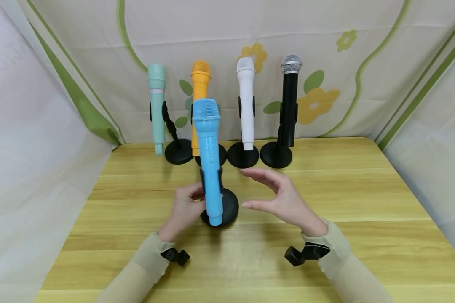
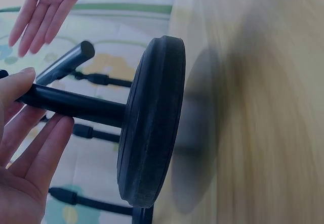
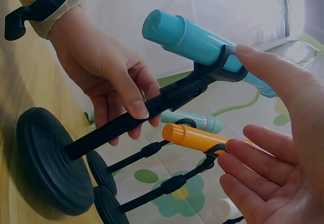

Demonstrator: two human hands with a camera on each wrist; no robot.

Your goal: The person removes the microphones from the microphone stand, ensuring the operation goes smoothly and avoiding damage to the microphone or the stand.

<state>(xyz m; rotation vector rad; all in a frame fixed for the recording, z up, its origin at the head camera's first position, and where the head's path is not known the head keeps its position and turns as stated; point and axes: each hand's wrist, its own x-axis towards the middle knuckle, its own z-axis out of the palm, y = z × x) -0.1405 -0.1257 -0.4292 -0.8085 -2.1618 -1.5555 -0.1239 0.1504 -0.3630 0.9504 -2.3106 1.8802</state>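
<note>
A light blue microphone (image 1: 208, 155) sits tilted in the clip of a black desk stand (image 2: 78, 105) with a round base (image 1: 231, 207). My left hand (image 1: 185, 207) grips this stand's pole between thumb and fingers, below the clip. In the left wrist view the base hangs slightly above the wooden table, its shadow beneath. To the right of the stand, my right hand (image 1: 284, 197) is held apart from it, thumb and fingers spread and holding nothing. The right wrist view shows its palm (image 3: 276, 183) near the blue microphone.
Along the table's back edge stand more microphones on black stands: mint green (image 1: 158, 109), orange (image 1: 200, 82), white (image 1: 246, 105) and black with a silver head (image 1: 290, 101). A flowered curtain (image 1: 220, 25) hangs behind the wooden table (image 1: 364, 252); pale cloth flanks it.
</note>
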